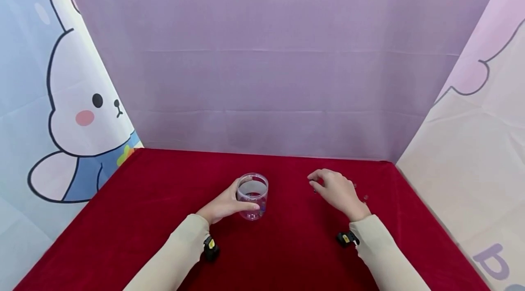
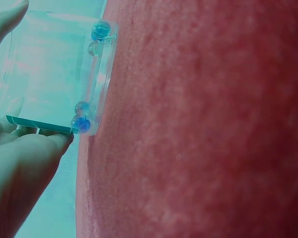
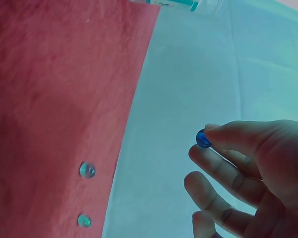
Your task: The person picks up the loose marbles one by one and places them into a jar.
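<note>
A clear plastic jar [image 1: 252,190] stands near the middle of the red cloth, its mouth uncovered. My left hand [image 1: 227,204] grips it from the left side, thumb across the front. Several glass marbles [image 2: 101,30] lie at the jar's bottom in the left wrist view. To the right of the jar, my right hand [image 1: 338,190] is above the cloth. Between its thumb and index finger it pinches a blue marble [image 3: 203,139], plain in the right wrist view. Loose marbles [image 3: 87,170] rest on the cloth by the right hand.
Red cloth [image 1: 287,250] covers the table. A lilac curtain [image 1: 262,63] hangs along the back edge, with printed panels [image 1: 90,99] on both sides. A few more small marbles [image 1: 365,197] lie to the right of the right wrist.
</note>
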The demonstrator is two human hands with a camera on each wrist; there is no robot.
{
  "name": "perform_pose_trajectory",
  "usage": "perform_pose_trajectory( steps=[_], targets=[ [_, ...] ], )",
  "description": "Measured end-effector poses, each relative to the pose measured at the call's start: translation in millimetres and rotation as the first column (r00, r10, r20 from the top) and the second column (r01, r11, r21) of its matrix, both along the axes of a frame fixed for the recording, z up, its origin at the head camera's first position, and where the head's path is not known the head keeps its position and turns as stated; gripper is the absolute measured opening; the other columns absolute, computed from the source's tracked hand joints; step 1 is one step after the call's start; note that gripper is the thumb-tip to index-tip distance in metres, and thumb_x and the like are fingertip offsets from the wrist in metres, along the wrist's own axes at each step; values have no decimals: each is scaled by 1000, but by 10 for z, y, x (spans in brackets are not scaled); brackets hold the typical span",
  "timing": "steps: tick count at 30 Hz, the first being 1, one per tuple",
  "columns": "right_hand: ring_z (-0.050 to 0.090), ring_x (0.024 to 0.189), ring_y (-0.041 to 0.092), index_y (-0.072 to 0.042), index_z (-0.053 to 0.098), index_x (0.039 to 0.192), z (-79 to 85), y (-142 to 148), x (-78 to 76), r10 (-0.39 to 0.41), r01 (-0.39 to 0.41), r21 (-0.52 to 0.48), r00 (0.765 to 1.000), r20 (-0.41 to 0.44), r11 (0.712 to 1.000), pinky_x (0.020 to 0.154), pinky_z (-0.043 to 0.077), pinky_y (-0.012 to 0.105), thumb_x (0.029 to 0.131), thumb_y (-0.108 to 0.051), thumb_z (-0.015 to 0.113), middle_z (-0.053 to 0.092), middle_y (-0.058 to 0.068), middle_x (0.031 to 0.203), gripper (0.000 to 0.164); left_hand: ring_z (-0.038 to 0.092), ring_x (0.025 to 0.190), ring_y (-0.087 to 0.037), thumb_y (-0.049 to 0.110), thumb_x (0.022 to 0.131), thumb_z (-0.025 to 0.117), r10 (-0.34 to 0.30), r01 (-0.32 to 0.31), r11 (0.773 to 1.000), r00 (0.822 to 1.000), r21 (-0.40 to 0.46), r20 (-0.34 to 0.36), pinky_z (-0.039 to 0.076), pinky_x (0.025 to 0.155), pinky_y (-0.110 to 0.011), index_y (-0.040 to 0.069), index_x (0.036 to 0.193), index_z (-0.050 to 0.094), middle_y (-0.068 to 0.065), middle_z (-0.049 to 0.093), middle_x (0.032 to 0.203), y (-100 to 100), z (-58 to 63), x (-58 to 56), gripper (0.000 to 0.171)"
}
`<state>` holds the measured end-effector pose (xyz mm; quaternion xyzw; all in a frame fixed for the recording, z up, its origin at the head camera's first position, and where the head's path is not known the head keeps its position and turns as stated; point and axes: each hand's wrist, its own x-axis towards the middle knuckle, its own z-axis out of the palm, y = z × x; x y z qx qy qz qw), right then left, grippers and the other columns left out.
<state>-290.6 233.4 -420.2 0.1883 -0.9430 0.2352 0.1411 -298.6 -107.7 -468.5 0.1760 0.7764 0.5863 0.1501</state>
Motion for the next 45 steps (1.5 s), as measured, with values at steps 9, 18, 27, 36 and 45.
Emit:
perform_pose_trajectory(
  steps=[9, 18, 27, 36, 45],
  targets=[
    [61, 79, 11, -20, 74, 110, 26, -184, -10, 35, -36, -12, 999, -31, 999, 60, 50, 30, 93, -20, 74, 69, -4, 104, 17, 46, 128, -25, 31, 81, 86, 3, -3, 1000, 1000, -1, 4, 44, 104, -48, 23, 152, 30, -6, 48, 142, -16, -19, -9, 90],
    [61, 81, 11, -21, 74, 112, 31, -365, -19, 63, -65, -37, 997, -46, 997, 64, 52, 30, 93, -21, 74, 69, -5, 107, 19, 47, 128, -25, 33, 82, 85, 4, -4, 1000, 1000, -3, -4, 45, 103, -48, 22, 152, 30, -7, 48, 142, -20, -14, -9, 90],
    [61, 80, 9, -22, 74, 114, 63, -600, -30, 91, -96, -63, 993, -73, 993, 66, 53, 30, 93, -24, 74, 69, -7, 109, 20, 47, 128, -24, 31, 83, 85, 18, -18, 1000, 1000, -15, 7, 43, 104, -49, 23, 152, 30, -5, 49, 140, -2, -2, -7, 89],
    [58, 77, 5, -22, 74, 113, 71, -849, -18, 140, -148, -80, 985, -106, 986, 66, 52, 25, 93, -24, 75, 69, -8, 108, 21, 46, 128, -24, 30, 83, 85, 11, -11, 1000, 1000, 0, 16, 42, 105, -50, 21, 152, 30, -6, 49, 141, -7, -17, -15, 89],
    [59, 76, 7, -20, 75, 110, 35, -1058, 1, 196, -210, -83, 968, -155, 974, 61, 50, 25, 92, -21, 76, 69, -8, 102, 18, 45, 129, -23, 30, 82, 85, 17, -17, 1000, 1000, 0, 19, 41, 106, -49, 23, 152, 30, -6, 47, 142, 4, -7, 2, 90]
  ],
)
